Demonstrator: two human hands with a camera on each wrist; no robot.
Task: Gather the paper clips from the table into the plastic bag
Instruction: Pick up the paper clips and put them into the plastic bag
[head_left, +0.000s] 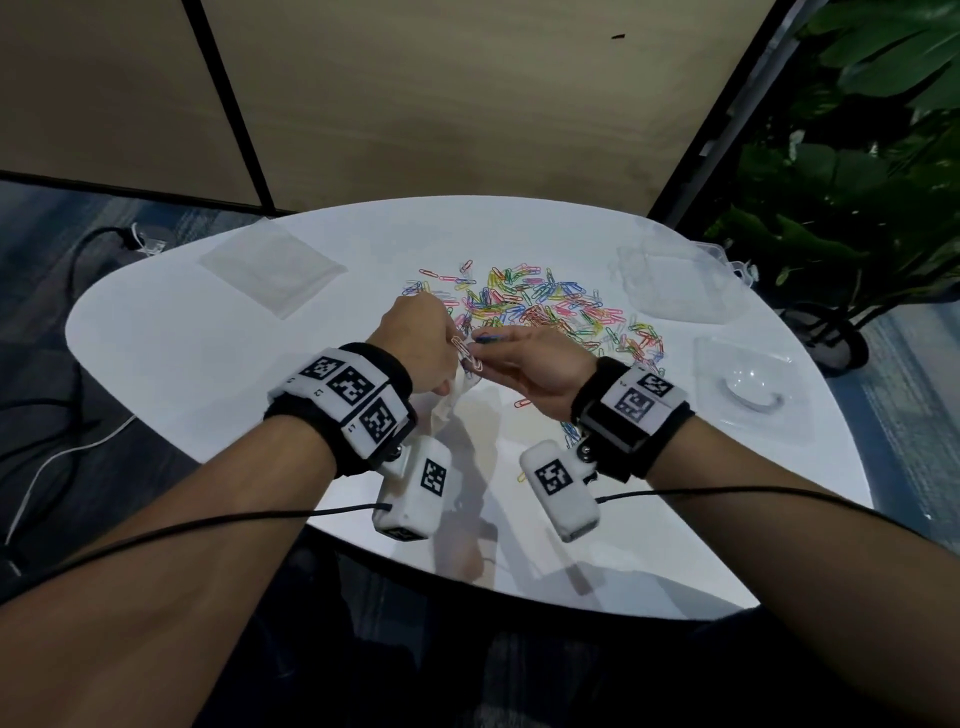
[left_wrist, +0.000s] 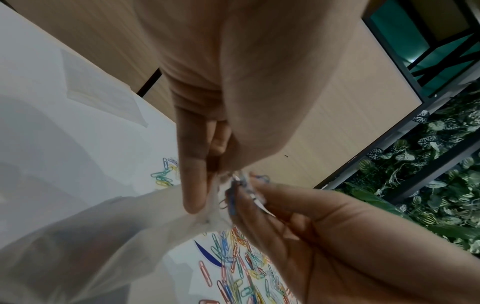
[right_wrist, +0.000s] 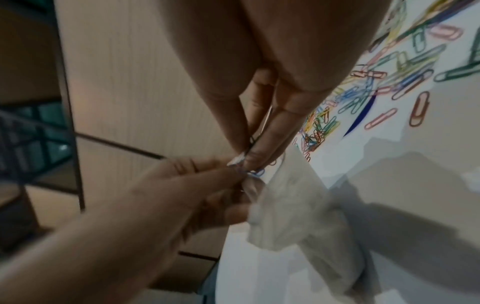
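Where both hands (head_left: 467, 358) meet, table edge (head_left: 519, 587) near.

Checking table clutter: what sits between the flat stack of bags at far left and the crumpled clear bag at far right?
The pile of coloured paper clips on the white table, in the head view; bare table flanks it on both sides.

A leafy plant (head_left: 857, 171) stands beside clear plastic packaging (head_left: 748, 384).

White table (head_left: 208, 364), scattered paper clips (head_left: 535, 306), flat clear bags (head_left: 272, 270)
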